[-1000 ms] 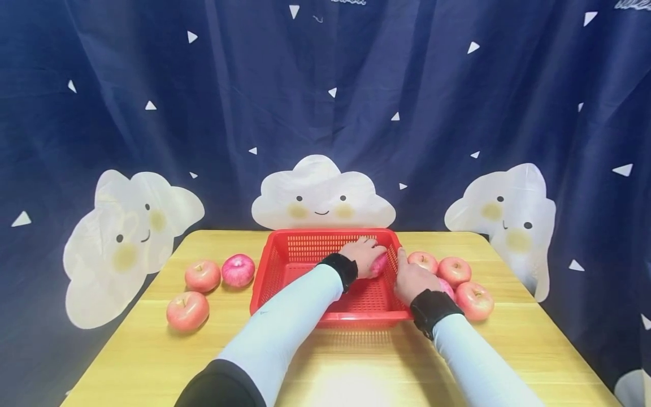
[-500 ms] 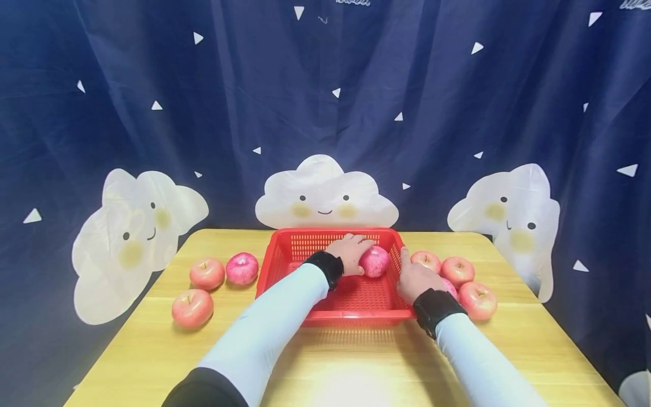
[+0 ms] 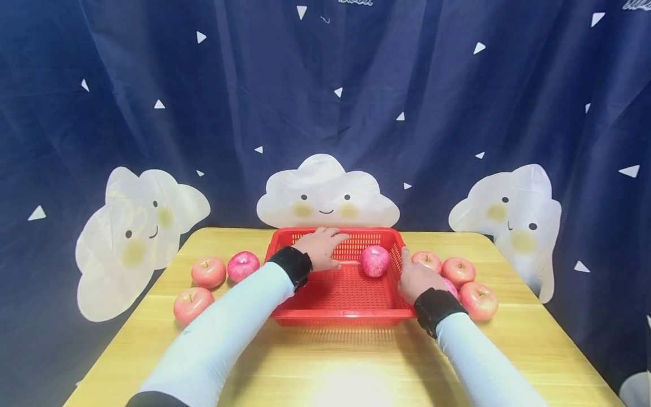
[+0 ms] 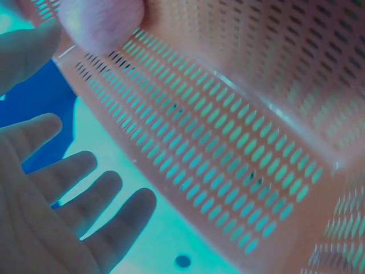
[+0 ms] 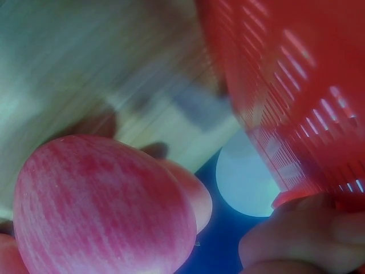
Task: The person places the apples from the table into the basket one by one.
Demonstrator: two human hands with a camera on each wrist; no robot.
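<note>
In the head view a red perforated plastic basket (image 3: 351,314) stands mid-table. A dark pink apple (image 3: 375,261) lies inside near its right wall. My left hand (image 3: 319,250) is over the basket's left part, fingers spread, apart from that apple. The left wrist view shows its straight fingers (image 4: 108,194) with nothing between them. My right hand (image 3: 418,277) grips the basket's right rim; its fingers (image 5: 308,234) lie curled at the rim in the right wrist view. Beside it a pink apple (image 3: 450,286) is partly hidden by the hand.
Left of the basket lie a dark pink apple (image 3: 243,266) and two paler apples, one (image 3: 208,272) farther back and one (image 3: 193,305) nearer. Right of it are more pale apples (image 3: 478,301). A dark blue curtain (image 3: 325,113) hangs behind the wooden table (image 3: 356,367).
My left hand has let go of the apple in the basket and drawn away to the left, fingers spreading. The apple stays by the right wall. My right hand keeps its place on the rim.
</note>
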